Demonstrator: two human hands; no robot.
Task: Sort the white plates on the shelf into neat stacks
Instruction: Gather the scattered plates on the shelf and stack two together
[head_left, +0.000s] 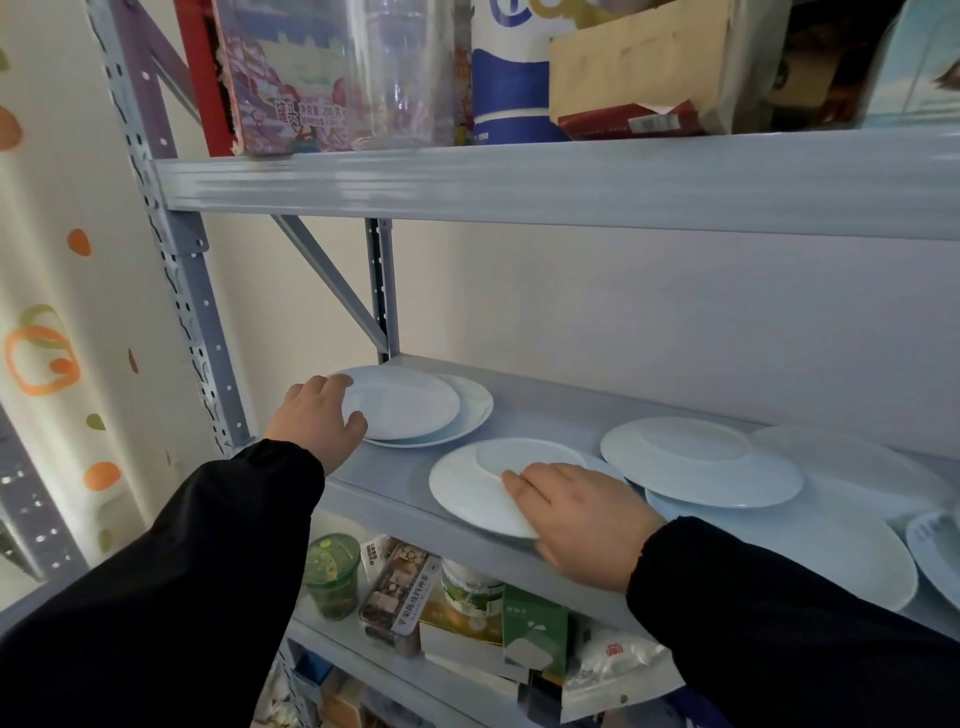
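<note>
Several white plates lie on the grey shelf (545, 415). At the far left, a smaller plate (402, 402) sits off-centre on a wider plate (475, 402). My left hand (314, 418) grips the smaller plate's left rim, thumb on top. Near the front edge lies an upside-down plate (467, 491); my right hand (576, 512) holds its right side, fingers on top and thumb under the rim. To the right, another upside-down plate (701, 462) rests on a large plate (831, 556), with more plates (857, 467) behind.
The shelf above (519, 182) hangs low over the plates and carries boxes and a clear jar (400, 73). A grey upright post (197, 312) stands left of my left hand. The shelf below holds a green jar (332, 577), cans and packets.
</note>
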